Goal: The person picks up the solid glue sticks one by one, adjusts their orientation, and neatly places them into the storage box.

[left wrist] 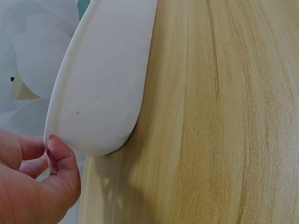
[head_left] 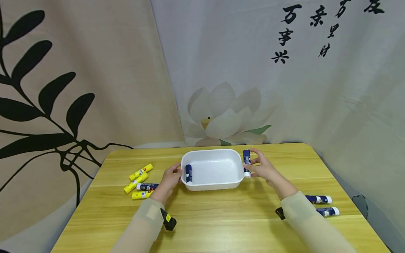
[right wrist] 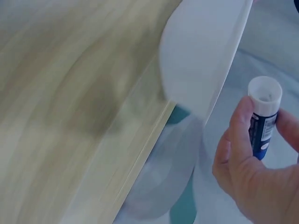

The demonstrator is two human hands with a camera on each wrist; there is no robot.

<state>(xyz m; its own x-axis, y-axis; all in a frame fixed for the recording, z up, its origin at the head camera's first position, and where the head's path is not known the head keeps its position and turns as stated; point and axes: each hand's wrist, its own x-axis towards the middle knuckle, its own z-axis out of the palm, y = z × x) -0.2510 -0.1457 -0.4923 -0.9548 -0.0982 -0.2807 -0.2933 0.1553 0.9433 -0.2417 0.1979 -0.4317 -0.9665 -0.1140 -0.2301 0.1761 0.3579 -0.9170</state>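
A white plastic tub point(head_left: 215, 187) stands near the back of the table, with one blue glue stick point(head_left: 188, 173) lying inside at its left end. My left hand point(head_left: 171, 180) pinches the tub's left rim between thumb and fingers, as the left wrist view shows up close. Just outside the right rim, my right hand point(head_left: 262, 168) holds another blue glue stick point(head_left: 246, 163) between thumb and fingers, its blue end up and white end down. The right wrist view shows the white base of this glue stick point(right wrist: 265, 95) and a barcode on its side.
Left of the tub lie several yellow glue sticks point(head_left: 141, 172) and a blue one point(head_left: 147, 186), partly behind my left wrist. Two blue glue sticks point(head_left: 327, 211) lie at the right, partly covered by my right sleeve. A printed curtain point(head_left: 234, 70) hangs behind the wooden table point(head_left: 221, 221).
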